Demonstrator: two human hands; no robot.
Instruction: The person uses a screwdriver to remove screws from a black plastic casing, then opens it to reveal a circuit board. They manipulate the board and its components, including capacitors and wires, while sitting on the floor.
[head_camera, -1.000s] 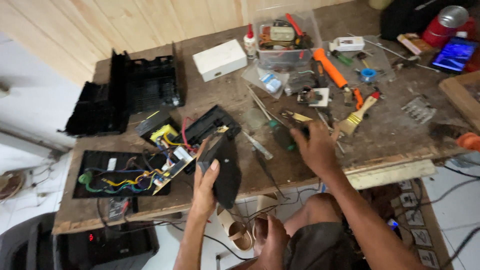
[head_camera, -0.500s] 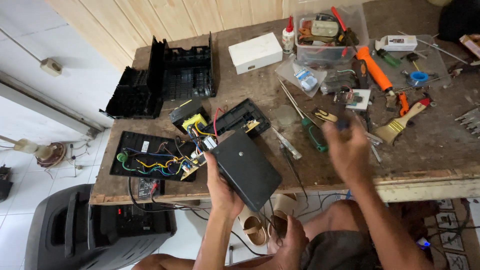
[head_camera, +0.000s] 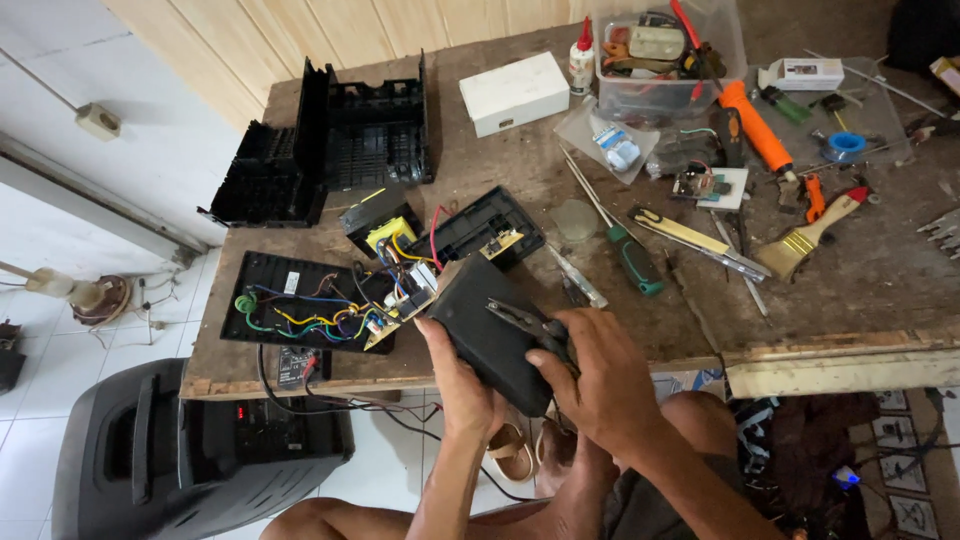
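Surface: wooden worktop (head_camera: 620, 300), cluttered with tools
Black casing (head_camera: 490, 335): six o'clock edge; left hand (head_camera: 455, 375) fingers clasp it
Right hand (head_camera: 605, 375): fingers grip pliers (head_camera: 530, 322) against casing

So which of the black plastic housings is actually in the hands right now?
The smooth black box at the table's front edge, gripped by both hands. The ribbed open shell and the wired tray lie untouched on the table.

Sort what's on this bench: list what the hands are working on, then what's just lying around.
In hand:
black box, gripped by left hand
pliers, held by right hand against the box
wired circuit board beside it

Lying about:
green screwdriver
paintbrush
white box
glue bottle
clear tub
black casing
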